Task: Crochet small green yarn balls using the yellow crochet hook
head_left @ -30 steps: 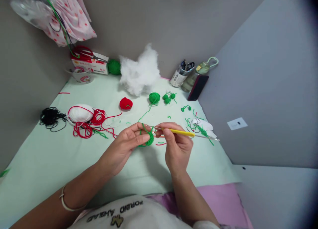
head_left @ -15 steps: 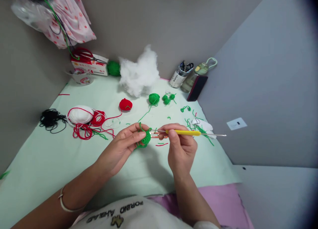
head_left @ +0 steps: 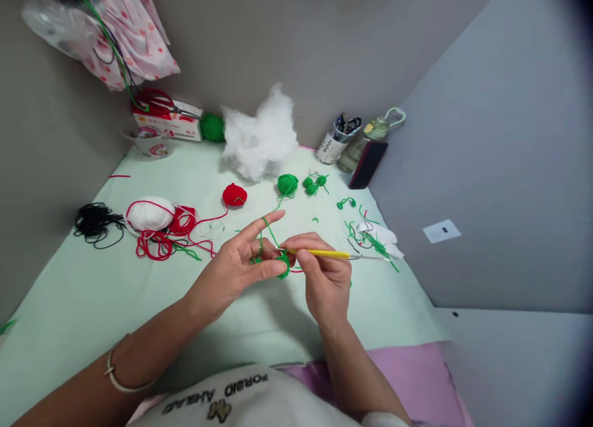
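Note:
My left hand (head_left: 236, 263) pinches a small green crocheted piece (head_left: 283, 267) between thumb and fingers, its index finger stretched out with green yarn looped over it. In my right hand (head_left: 324, 279) is a yellow-handled crochet hook (head_left: 327, 253), whose left tip meets the yarn at the top of the piece. The two hands are close together above the table. Beyond them lies a green yarn ball (head_left: 288, 185), its strand trailing toward my left hand.
Behind are white stuffing (head_left: 260, 133), a box (head_left: 167, 123) with red scissors (head_left: 156, 99), a pen cup (head_left: 332, 144) and a phone (head_left: 368, 164). Red yarn (head_left: 235, 195), white yarn (head_left: 151, 214) and black yarn (head_left: 95, 222) lie left; green scraps (head_left: 377, 245) lie right.
My left index finger has lifted and straightened, drawing the green yarn up. The green piece has shifted right. My right hand and the hook have moved left, nearer my left hand.

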The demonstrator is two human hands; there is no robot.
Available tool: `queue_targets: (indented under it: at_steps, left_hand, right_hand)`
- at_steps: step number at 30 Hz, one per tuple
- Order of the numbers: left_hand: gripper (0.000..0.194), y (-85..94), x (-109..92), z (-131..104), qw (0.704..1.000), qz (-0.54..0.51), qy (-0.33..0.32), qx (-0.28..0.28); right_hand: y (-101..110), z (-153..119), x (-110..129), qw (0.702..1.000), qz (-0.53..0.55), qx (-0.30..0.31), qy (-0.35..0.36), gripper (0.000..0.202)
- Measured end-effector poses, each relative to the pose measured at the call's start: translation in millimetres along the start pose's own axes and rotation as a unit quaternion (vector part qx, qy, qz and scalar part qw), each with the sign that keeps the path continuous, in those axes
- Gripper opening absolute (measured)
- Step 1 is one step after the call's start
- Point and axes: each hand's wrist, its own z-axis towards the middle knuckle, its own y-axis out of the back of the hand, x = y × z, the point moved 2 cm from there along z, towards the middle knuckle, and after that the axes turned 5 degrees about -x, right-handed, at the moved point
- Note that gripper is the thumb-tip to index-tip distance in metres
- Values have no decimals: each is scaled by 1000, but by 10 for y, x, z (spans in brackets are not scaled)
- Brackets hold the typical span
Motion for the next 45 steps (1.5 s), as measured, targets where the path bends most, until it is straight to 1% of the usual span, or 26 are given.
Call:
queue_targets:
  at_steps: [4, 6, 11, 15, 18, 21, 23, 25, 27, 29, 31, 32, 33, 35, 37, 39, 40, 41, 43, 45]
  left_hand:
    - [61, 44, 27, -16, 999, 12, -28, -14]
    - [58, 51, 27, -18, 999, 12, -40, -28]
    - [55, 55, -13, -17, 996, 30, -64, -57]
    - [52, 87, -17, -32, 995, 45, -66, -67]
    - [49, 91, -12, -41, 993, 53, -70, -76]
    - [45, 57, -23, -42, 990, 61, -83, -94]
    - [46, 22, -29, -46, 987, 69, -92, -113]
    - [48, -15, -26, -55, 983, 73, -99, -133]
    - [53, -47, -9, -65, 981, 63, -106, -152]
    - [63, -74, 18, -65, 983, 21, -101, -149]
    - [67, -91, 51, -52, 990, -50, -57, -120]
    - [66, -95, 64, -43, 991, -87, -25, -101]
    - [63, -92, 71, -35, 989, -118, 7, -89]
    - [57, -72, 64, -25, 984, -154, 43, -81]
    - [53, -49, 36, -23, 983, -159, 40, -83]
    - [51, -44, 13, -28, 986, -142, 29, -77]
    - [50, -50, 7, -31, 989, -130, 24, -73]
    - [50, -59, 6, -32, 990, -117, 19, -73]
    - [49, -84, 15, -23, 992, -94, 2, -84]
    - [50, -114, 34, -2, 991, -75, -20, -108]
  right_hand:
    - [34, 12, -67, 995, 55, -38, -78, 20]
    - [38, 28, -73, 991, 79, -49, -95, 22]
    - [32, 68, -26, 992, 87, -40, -80, 24]
    - [25, 37, 22, 995, 75, -23, -54, 22]
    - [23, -28, 69, 999, 18, -30, -8, 20]
    - [24, -86, 102, 997, -45, -37, 46, 22]
    - [25, -108, 99, 993, -83, -32, 74, 24]
    - [24, -126, 81, 986, -116, -18, 119, 27]
    - [13, -154, 53, 969, -165, 10, 182, 33]
    - [-2, -189, 20, 938, -241, 30, 246, 40]
    - [-12, -211, -3, 911, -296, 28, 285, 42]
    - [-11, -210, -5, 910, -297, 22, 289, 41]
    - [-6, -200, -1, 920, -274, 11, 278, 39]
    - [12, -156, 17, 958, -184, -17, 219, 32]
    - [22, -100, 30, 988, -73, -42, 131, 25]
    - [11, -55, 28, 997, 7, -48, 54, 21]
    - [-2, -41, 23, 998, 26, -41, 29, 20]
    - [-16, -32, 18, 999, 32, -32, 16, 19]
    - [-32, -31, 11, 999, 22, -23, 18, 18]
    - [-34, -46, 14, 998, -9, -22, 51, 19]
